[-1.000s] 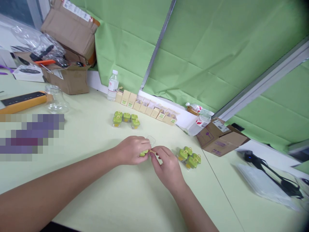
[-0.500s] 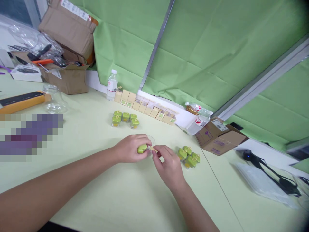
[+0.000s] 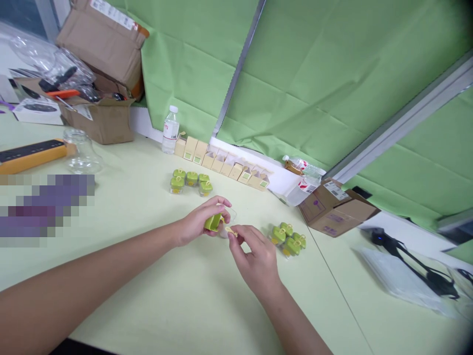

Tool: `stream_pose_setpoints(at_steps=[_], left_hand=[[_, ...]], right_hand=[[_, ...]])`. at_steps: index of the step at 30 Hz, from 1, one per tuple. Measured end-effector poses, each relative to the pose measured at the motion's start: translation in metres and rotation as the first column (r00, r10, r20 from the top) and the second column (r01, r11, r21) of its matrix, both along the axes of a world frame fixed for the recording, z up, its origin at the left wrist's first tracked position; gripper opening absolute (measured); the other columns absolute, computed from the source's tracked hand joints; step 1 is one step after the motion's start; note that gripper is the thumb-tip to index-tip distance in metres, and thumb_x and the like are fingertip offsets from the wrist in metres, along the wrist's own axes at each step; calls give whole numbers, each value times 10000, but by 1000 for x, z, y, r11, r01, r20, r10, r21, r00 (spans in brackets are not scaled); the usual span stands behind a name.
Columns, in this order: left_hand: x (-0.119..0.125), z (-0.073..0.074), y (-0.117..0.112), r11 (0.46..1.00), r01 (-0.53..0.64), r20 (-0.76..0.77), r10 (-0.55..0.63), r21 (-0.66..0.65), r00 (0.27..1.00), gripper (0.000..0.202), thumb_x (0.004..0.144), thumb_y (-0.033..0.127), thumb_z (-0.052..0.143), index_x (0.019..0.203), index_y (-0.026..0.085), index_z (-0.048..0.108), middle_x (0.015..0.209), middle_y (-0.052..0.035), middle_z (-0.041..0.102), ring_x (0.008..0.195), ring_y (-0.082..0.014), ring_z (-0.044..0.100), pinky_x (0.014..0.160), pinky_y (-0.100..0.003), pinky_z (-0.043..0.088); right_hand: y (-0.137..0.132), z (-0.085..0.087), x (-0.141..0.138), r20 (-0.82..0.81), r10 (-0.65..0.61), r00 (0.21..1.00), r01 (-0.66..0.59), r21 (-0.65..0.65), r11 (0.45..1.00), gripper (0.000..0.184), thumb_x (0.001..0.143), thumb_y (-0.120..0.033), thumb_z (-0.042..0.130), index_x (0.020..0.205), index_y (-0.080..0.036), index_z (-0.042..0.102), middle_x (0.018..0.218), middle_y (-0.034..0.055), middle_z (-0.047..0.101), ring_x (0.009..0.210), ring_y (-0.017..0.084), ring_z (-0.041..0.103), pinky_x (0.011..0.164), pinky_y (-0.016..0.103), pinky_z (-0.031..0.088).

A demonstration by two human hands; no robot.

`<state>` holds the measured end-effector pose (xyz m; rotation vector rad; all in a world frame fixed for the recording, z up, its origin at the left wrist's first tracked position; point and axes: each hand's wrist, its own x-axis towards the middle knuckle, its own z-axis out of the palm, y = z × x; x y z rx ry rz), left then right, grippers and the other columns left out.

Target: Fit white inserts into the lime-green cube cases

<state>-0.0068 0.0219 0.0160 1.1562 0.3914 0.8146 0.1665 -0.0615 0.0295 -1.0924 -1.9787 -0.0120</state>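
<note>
My left hand (image 3: pixel 197 222) is closed around a green lid (image 3: pixel 213 223), tilted so that its hollow underside partly shows. Between thumb and fingers, my right hand (image 3: pixel 256 254) pinches a small pale-yellow loop (image 3: pixel 231 230) beside the lid. A clear container (image 3: pixel 231 214) lies just behind my fingers, partly hidden by them. Small clear jars with green lids and yellow loops stand in two clusters: one group (image 3: pixel 191 178) beyond my left hand, another group (image 3: pixel 287 239) to the right of my right hand.
A row of small beige cartons (image 3: pixel 221 161) lines the back edge beside a water bottle (image 3: pixel 170 130). Cardboard boxes stand at the left (image 3: pixel 107 118) and right (image 3: pixel 334 207). A clear glass vessel (image 3: pixel 79 153) and an orange power strip (image 3: pixel 33 155) are on the left.
My left hand has turned the green lid so that its hollow underside shows, and its fingers have lifted slightly. My right hand has shifted a little left with the loop.
</note>
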Motion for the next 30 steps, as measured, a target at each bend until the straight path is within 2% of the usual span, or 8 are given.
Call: stream_pose_setpoints(at_steps=[5,9,13,18,25,30], left_hand=[[1,7,-11,988,73,-32,-78,-133,996,316,872,305,507,1184,276,476,988,-21,550,764,-133,548,613,-240,364],[3,4,-15,979,103,-31,-110,-176,993,352,831,304,528,1178,279,475,976,-11,539,783,-144,546,643,-255,372],[8,-1,-17,985,110,-69,-120,-132,990,290,882,331,500,1167,280,487,934,-6,547,726,-132,521,615,-246,350],[10,-2,-22,993,103,-109,-108,-58,988,292,884,306,500,1174,274,509,998,-24,563,819,-168,567,648,-264,379],[15,-8,-24,990,123,-74,-128,-75,989,326,868,255,491,1192,287,512,1001,-17,592,840,-167,580,725,-288,407],[15,-9,-24,988,134,-97,-141,-75,985,327,874,251,493,1197,273,535,940,-21,595,827,-169,573,732,-288,416]], right_hand=[[-3,0,-6,-73,33,997,-33,6,999,179,886,-99,605,998,-217,679,813,36,690,641,131,592,599,269,521],[-4,-1,-9,-112,27,993,-27,-4,1000,184,859,-89,626,977,-212,696,786,29,683,606,124,569,580,259,509],[-4,-4,-12,-108,-20,994,17,-23,1000,159,852,-104,618,926,-208,711,767,30,678,578,126,544,564,262,486],[-5,-7,-15,-85,-73,994,70,-41,997,156,852,-117,601,844,-212,725,697,17,656,567,126,509,541,255,432],[-6,-9,-22,-141,-145,979,131,-107,986,200,802,-104,582,632,-197,632,567,-27,531,532,107,448,541,244,375],[-5,-13,-24,-180,-173,968,150,-133,980,195,761,-90,592,596,-192,604,547,-43,485,520,97,410,532,240,348]])
